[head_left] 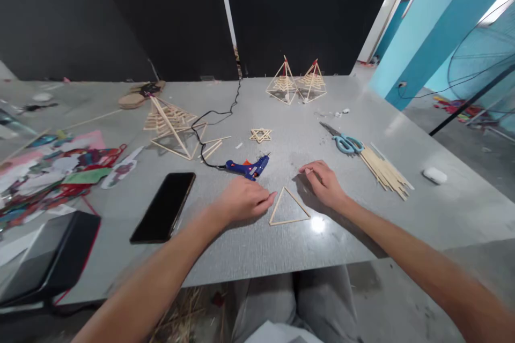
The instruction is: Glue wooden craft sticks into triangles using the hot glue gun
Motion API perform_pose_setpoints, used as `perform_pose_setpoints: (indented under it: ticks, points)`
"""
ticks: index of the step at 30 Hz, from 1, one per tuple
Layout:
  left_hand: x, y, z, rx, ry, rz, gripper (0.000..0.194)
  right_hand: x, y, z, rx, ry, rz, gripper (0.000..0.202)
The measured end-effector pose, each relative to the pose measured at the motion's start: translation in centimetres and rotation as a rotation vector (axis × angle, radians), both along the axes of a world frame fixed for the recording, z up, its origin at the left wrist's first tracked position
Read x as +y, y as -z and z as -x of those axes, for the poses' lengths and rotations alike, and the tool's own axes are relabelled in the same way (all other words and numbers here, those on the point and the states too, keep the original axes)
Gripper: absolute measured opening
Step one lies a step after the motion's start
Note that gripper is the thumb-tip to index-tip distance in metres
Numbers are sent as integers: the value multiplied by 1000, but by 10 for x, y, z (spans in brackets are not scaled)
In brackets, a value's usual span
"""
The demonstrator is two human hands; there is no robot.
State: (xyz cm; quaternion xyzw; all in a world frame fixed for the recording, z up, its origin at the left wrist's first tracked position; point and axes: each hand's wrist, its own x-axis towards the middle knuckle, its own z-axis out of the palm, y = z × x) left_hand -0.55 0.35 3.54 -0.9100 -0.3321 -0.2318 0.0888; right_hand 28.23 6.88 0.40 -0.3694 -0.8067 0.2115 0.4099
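Observation:
A triangle of thin wooden sticks (290, 221) lies flat on the table between my two hands. My left hand (248, 198) rests at its left, fingers loosely bent, a fingertip close to the left stick; I cannot tell if it touches. Just beyond that hand lies a blue hot glue gun (241, 167) on its side, a small red light showing. To the triangle's upper right, my right hand (324, 182) hovers low or rests with loosely bent fingers; no held thing shows. Farther back sits a small six-pointed star of sticks (260, 135).
Right of my hands are scissors (346, 143), a bundle of flat sticks (384, 170) and a white lump (434, 175). A phone (163, 208), a stick pyramid (171, 127) and colourful scraps (60, 171) occupy the left. Two pyramids (298, 86) stand behind. The glue gun's black cord (217, 112) runs backward.

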Motion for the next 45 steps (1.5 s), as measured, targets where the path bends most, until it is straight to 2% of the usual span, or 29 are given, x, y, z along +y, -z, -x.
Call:
perform_pose_setpoints:
  ticks: [8, 13, 15, 20, 24, 29, 37, 45]
  points:
    - [-2, 0, -8, 44, -45, 128, 61, 2, 5, 3, -67, 37, -55, 38]
    - [1, 0, -6, 69, -85, 186, 54, 1, 5, 0, -104, 91, -82, 36]
    - [3, 2, -4, 89, -93, 215, 52, -2, 4, 1, -129, 65, -102, 35]
    - [6, 10, -5, 119, -109, 277, 59, -15, -1, 6, -245, -120, -171, 32]
    - [5, 15, -8, 128, -89, 301, 62, -20, -3, 8, -325, -194, -196, 34]
    - [1, 16, -10, 115, -83, 296, 66, -20, -4, 7, -389, -214, -200, 31]
    - [-6, 12, -13, 116, -81, 308, 62, -19, -5, 7, -411, -256, -230, 31]
    - [-9, 10, -14, 126, -91, 276, 63, -21, -4, 7, -433, -245, -169, 32]
